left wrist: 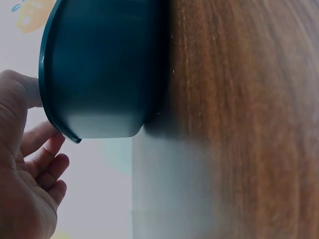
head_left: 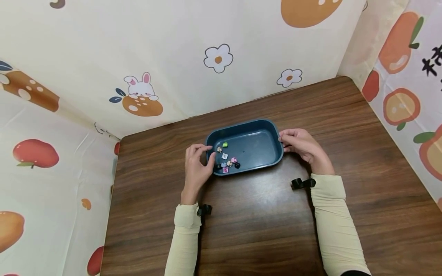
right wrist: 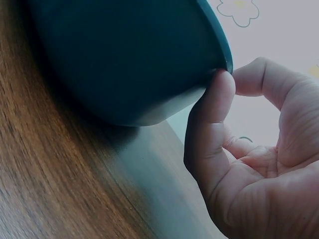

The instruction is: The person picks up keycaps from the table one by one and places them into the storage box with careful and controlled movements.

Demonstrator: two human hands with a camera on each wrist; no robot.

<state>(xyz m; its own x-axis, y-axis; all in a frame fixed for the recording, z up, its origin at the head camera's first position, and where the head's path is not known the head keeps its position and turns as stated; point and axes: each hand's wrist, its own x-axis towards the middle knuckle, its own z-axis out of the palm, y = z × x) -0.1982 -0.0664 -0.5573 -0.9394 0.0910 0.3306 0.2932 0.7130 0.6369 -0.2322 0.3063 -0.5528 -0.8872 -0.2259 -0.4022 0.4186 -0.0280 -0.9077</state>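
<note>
A dark teal rectangular tray (head_left: 255, 145) sits on the table in the head view. Small colourful pieces lie at its left end: a lime green one (head_left: 225, 145), a white square one (head_left: 225, 156), a pink one (head_left: 234, 160), a magenta square (head_left: 225, 170) and several more; their kind is too small to tell. My left hand (head_left: 197, 165) is at the tray's left rim, thumb and forefinger apart, with nothing seen between them. At the opposite end my right hand (head_left: 301, 145) pinches the rim (right wrist: 227, 52) between thumb and forefinger.
The brown wood-grain table (head_left: 248, 230) reaches back to a curtain (head_left: 179, 50) printed with fruit and flowers. More printed cloth (head_left: 45, 191) hangs at the left, and another panel stands at the right. Each wrist wears a small black camera mount (head_left: 303, 183).
</note>
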